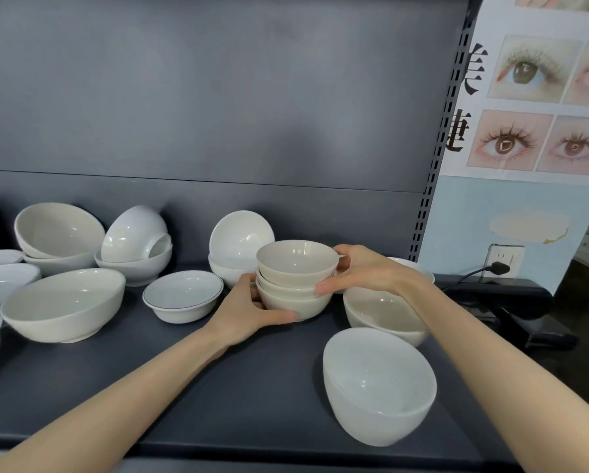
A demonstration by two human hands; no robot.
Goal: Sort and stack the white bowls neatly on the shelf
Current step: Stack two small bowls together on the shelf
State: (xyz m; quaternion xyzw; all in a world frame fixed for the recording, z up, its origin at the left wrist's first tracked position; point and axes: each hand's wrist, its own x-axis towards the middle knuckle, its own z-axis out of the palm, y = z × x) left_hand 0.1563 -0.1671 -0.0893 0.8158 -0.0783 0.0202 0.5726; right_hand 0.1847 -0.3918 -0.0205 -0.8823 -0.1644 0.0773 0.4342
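The left hand (pixel 248 310) and right hand (pixel 365 271) curl their grip round the stack of small bowls (pixel 295 285) from each side, likely so it will not tip.

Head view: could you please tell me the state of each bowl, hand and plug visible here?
Stack of three small cream ceramic bowls: nested upright, held between both hands.
Left hand: grips stack's lower left.
Right hand: grips stack's right side.
Large white bowl at front right: tilted, alone.
Dark-rimmed shallow white bowl: upright, empty.
White bowl at back centre: tipped, leaning in another bowl.
Black plug: inserted in wall socket.
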